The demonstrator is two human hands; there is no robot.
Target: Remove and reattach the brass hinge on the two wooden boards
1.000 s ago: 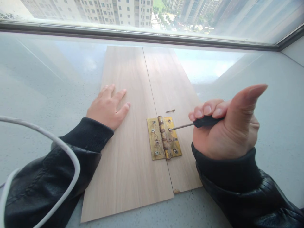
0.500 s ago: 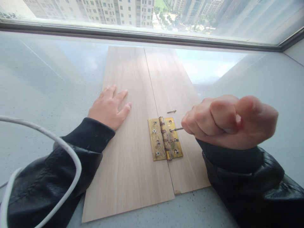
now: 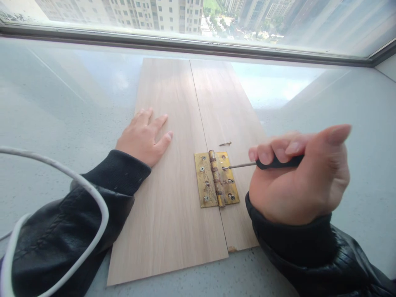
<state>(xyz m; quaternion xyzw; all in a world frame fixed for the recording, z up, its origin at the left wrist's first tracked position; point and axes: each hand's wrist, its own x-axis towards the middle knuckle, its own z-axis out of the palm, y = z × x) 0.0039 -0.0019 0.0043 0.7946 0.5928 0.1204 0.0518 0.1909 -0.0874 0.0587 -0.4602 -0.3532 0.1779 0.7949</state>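
Fingers (image 3: pixel 265 154) of the person's right hand (image 3: pixel 297 185) are wrapped around the black handle of a screwdriver (image 3: pixel 262 165), the thumb jutting away to the right, a little blurred. From where I stand, the shaft runs leftward out of that grasp, nearly level, and its tip meets the right leaf of a brass butt hinge (image 3: pixel 216 179) at the second screw position from the far end; whether the bit is seated in a screw head is too small for me to tell. That hinge lies flat and spread, left of the right fingers, and to the right of the left fingers and nearer than they are. Four screw heads (image 3: pixel 207 198) show in its left leaf, and two more in the right leaf, nearer than the tip.

Released and spread, the fingers of the left hand (image 3: pixel 144 140) rest palm down on the left wooden board (image 3: pixel 167 214), by its outer edge. The right wooden board (image 3: pixel 216 95) butts against it, and the hinge's knuckle follows the seam. Just beyond the hinge, left of the right fingers and slightly farther off, a loose screw (image 3: pixel 225 144) lies on its side. Both boards sit on a pale speckled windowsill (image 3: pixel 334 107) reaching past the fingers on either side. Well beyond both hands runs a window frame (image 3: pixel 198 46). Nearer than the left fingers, a white cable (image 3: pixel 103 214) loops in front of the black left sleeve (image 3: pixel 114 173).
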